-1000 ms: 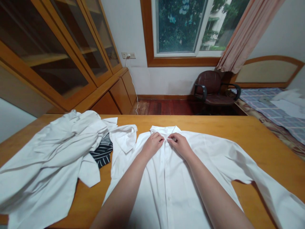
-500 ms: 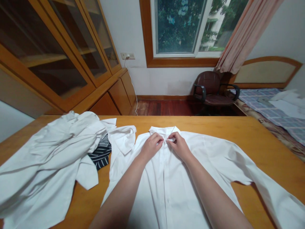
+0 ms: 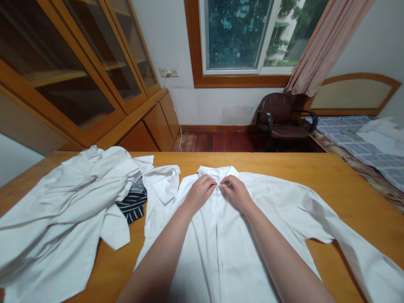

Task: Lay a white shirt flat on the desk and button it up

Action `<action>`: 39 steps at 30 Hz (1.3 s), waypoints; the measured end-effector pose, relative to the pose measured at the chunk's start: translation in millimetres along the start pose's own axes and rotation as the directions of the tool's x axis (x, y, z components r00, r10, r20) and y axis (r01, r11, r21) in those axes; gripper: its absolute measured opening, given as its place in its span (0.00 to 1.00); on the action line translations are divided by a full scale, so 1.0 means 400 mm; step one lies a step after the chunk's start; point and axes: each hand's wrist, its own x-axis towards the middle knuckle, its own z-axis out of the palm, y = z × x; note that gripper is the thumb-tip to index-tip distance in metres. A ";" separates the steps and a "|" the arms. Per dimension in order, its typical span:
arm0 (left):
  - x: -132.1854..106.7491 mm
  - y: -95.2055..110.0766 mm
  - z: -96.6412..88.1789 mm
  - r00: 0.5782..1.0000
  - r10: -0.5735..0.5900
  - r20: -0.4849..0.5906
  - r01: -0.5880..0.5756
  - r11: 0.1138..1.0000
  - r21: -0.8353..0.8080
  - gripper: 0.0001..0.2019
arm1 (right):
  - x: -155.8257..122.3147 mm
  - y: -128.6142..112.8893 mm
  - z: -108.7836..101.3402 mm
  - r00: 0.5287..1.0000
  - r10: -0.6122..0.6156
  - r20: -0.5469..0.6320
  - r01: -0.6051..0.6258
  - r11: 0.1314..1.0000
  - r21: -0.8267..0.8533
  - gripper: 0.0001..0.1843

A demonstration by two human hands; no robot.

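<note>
A white shirt (image 3: 277,210) lies spread flat on the wooden table (image 3: 347,185), collar at the far side, sleeves out to both sides. My left hand (image 3: 199,193) and my right hand (image 3: 236,192) meet just below the collar (image 3: 217,171), on the button placket. Both hands are closed in a pinch on the shirt's front edges near the top button. My forearms reach across the shirt's body from the near edge.
A heap of crumpled white garments (image 3: 63,210) covers the table's left side, with a dark striped cloth (image 3: 134,204) under it. Beyond the table stand a glass-door cabinet (image 3: 78,71), a brown armchair (image 3: 282,118) and a bed (image 3: 372,143) at the right.
The hands stay at the collar; the fingers shift slightly on the placket. The view has barely moved.
</note>
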 end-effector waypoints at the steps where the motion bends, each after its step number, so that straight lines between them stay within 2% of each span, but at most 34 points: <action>1: 0.000 0.001 -0.002 1.000 0.005 0.004 -0.005 1.000 0.004 0.04 | 0.000 0.002 0.001 1.000 0.002 0.001 -0.002 1.000 0.004 0.03; 13: -0.003 0.003 -0.001 0.997 0.054 0.048 -0.055 0.998 0.025 0.05 | 0.006 0.007 0.006 0.998 0.061 -0.031 -0.059 0.995 0.076 0.02; 21: -0.005 -0.001 0.003 1.000 0.025 0.009 -0.025 1.000 0.010 0.03 | 0.007 0.006 0.007 0.994 0.113 0.004 -0.113 0.988 0.106 0.05; 28: -0.001 -0.003 0.005 1.000 -0.011 -0.008 0.011 0.998 -0.061 0.04 | 0.005 0.004 0.019 0.979 0.035 -0.201 -0.018 0.996 0.086 0.11; 32: -0.001 -0.006 0.006 0.999 -0.023 -0.024 0.021 0.998 -0.066 0.04 | 0.002 -0.005 0.016 0.988 0.015 -0.151 -0.009 0.999 0.040 0.07; 36: 0.001 -0.008 0.006 0.999 -0.027 -0.018 0.027 0.998 -0.049 0.03 | 0.002 -0.009 0.010 0.988 -0.084 -0.131 0.072 0.993 -0.094 0.02; 39: 0.001 -0.009 0.007 0.999 -0.035 -0.016 0.034 0.998 -0.055 0.03 | 0.003 -0.008 0.007 0.983 -0.151 -0.110 0.128 0.974 -0.187 0.04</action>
